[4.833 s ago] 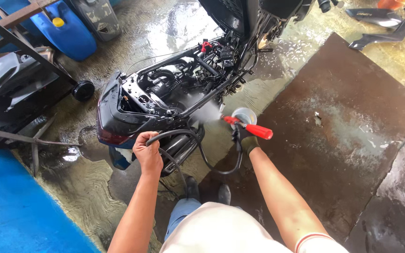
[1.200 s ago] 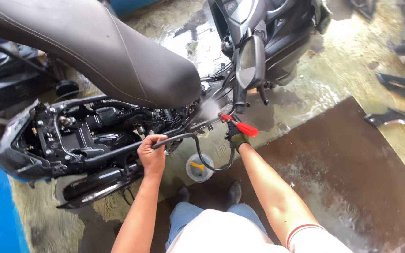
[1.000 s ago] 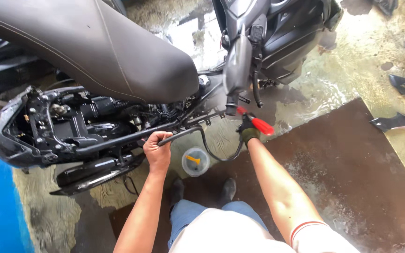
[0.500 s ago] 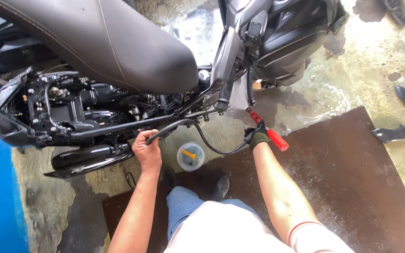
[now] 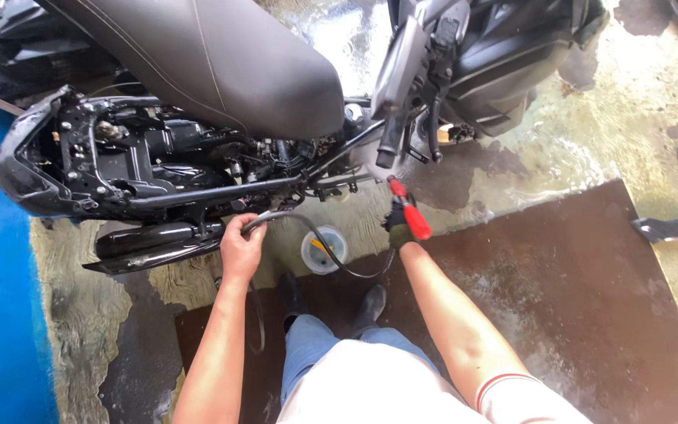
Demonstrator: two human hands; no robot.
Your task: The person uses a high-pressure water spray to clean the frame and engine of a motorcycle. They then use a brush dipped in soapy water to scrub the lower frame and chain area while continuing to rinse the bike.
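down on the wet floor, a small round tub (image 5: 323, 250) holds yellowish liquid. left hand (image 5: 241, 250) fingers clench the black hose (image 5: 331, 253) beside the motorcycle (image 5: 198, 149); right hand (image 5: 399, 232) grips a red-handled spray gun (image 5: 408, 210).

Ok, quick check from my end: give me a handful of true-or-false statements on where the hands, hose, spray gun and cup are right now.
1. The left hand grips the black hose. True.
2. The right hand holds a blue-handled tool. False: the spray gun it holds has a red handle.
3. The small round cup stands on the wet floor between the two hands. True.
4. The motorcycle seat has been taken off and lies on the brown mat. False: the seat sits above the stripped motorcycle frame; on the mat are the person's boots.
5. The hose hangs in a loop between the two hands. True.
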